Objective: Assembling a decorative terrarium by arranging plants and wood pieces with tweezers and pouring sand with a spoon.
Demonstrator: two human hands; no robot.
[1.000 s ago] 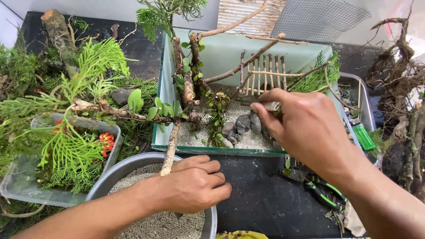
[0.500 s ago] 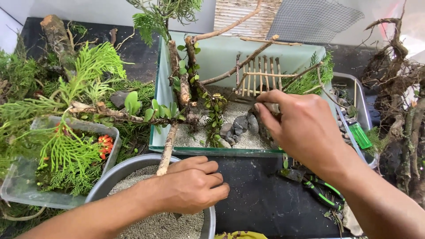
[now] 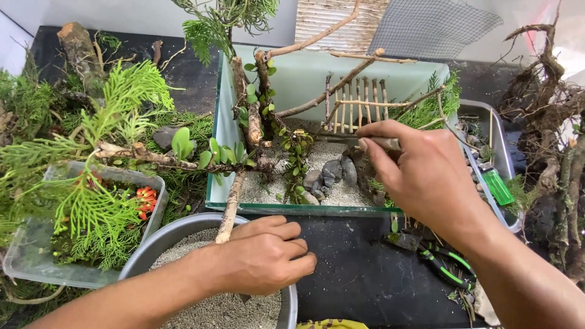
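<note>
A rectangular glass tank (image 3: 222, 146) with pale green walls sits on a black tabletop (image 3: 359, 274), and the person's right hand (image 3: 426, 176) reaches into it from the right. The fingers are pinched closed around a thin grey tool, probably tweezers (image 3: 359, 140), whose tip points left over the tank's pale sand floor (image 3: 323, 164). Just below and left of that pinch lies a small cluster of grey stones (image 3: 332, 173). Just above it stands a little fence of thin brown twigs (image 3: 356, 106), and bare brown branches (image 3: 317, 100) rise beyond, leaning across the tank.

Down and well to the left of the right hand, the left hand (image 3: 262, 256) rests loosely curled, knuckles up, on the rim of a round grey metal basin (image 3: 177, 234) filled with grey sand (image 3: 244, 307). Whether it holds anything cannot be told. A rough brown stick (image 3: 230, 207) leans just beside its wrist, running up into the tank.

Further left of that hand is a clear plastic tray (image 3: 36, 268) holding feathery green fronds (image 3: 91, 213) and small orange-red berries (image 3: 145, 200).

Below the right wrist lie green-and-black handled cutters (image 3: 448, 268). Just right of the right hand, a small green lighter (image 3: 496, 186) lies in a grey metal tray (image 3: 503, 143). Tangled dark roots (image 3: 551, 116) fill the far right.
</note>
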